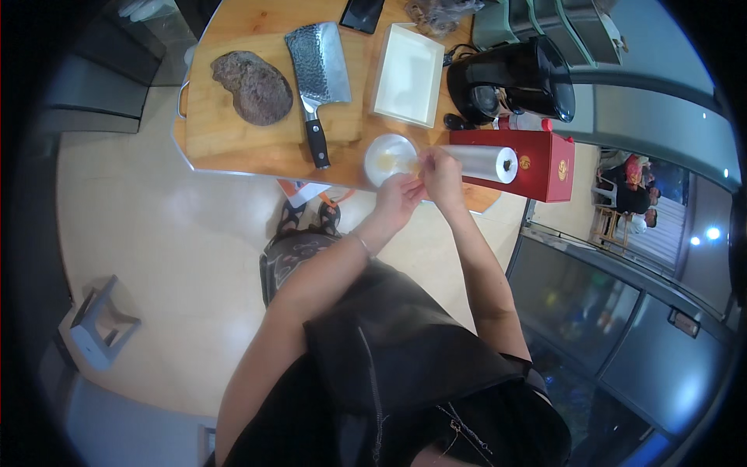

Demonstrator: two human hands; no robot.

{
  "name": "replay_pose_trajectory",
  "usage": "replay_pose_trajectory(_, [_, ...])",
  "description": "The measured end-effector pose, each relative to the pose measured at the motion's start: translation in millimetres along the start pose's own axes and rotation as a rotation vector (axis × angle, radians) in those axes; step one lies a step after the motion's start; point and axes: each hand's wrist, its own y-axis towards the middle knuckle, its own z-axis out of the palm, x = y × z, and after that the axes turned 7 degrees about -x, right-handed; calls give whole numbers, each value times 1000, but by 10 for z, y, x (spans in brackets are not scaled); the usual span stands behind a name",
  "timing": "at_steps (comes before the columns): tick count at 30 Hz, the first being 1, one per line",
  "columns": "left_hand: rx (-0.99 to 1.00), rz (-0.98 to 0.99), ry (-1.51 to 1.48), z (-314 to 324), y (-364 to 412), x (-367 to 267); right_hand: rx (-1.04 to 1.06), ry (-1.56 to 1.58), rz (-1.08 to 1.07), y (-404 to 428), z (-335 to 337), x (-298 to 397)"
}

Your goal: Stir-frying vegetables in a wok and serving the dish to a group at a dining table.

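Observation:
My left hand (401,195) and my right hand (442,175) meet at the table's front edge, over the right rim of a small white bowl (376,174). Their fingertips pinch a small pale-yellow piece (415,168) between them; the fingers partly hide it and its exact kind is unclear. More pale-yellow matter (386,161) lies inside the bowl. Close to the right hand, a roll of clear plastic film (481,162) rests against a red box (554,166).
A cleaver (324,70) and a brown, rough-surfaced lump (255,87) lie on the wooden cutting board (204,131). Beyond the bowl are a white rectangular tray (408,79), a phone (362,14) and a black appliance (508,79). A stool (105,327) stands on the floor to the left.

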Motion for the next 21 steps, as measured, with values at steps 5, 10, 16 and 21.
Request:
replay_pose_trajectory(5, [213, -64, -61, 14, 5, 9, -12, 9, 95, -44, -12, 185])
replay_pose_trajectory(10, [194, -34, -64, 45, 20, 82, -8, -82, 18, -74, 40, 137])
replay_pose_trajectory(16, [-76, 36, -110, -84, 26, 96, -5, -49, -26, -16, 55, -138])
replay_pose_trajectory(21, [3, 9, -75, -148, 83, 97, 19, 86, 109, -15, 131, -179])
